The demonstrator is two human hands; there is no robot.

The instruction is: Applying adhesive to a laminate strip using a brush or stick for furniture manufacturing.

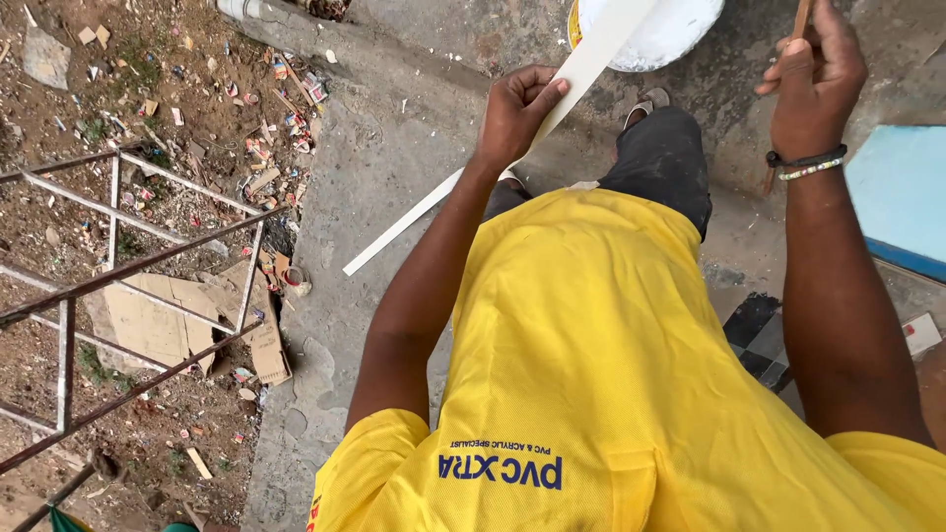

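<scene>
- The left hand is clamped around a long, flat, white strip of plastic or painted trim, thumb lying across its face and fingers curled underneath. It grips near the strip's upper half, which seems to steady it at an angle.
- The strip runs diagonally from lower left, where its free end hangs above the grey concrete floor, up to the right, where its far end lies over the round white bucket. Held this way, that end sits right above the bucket's white contents.
- The right hand is closed on a thin brown wooden stick or handle, held nearly upright just right of the bucket. The tip is out of frame, so I cannot tell what kind of tool it is. A dark band and a beaded bracelet circle this wrist.
- The two hands are well apart, with the bucket between and beyond them.
- The person wears a bright yellow shirt and dark trousers; a sandalled foot shows just below the bucket.
- To the left, a rusty metal frame stands over littered bare earth with a flattened piece of cardboard.
- At the right edge lies a pale blue panel.
</scene>
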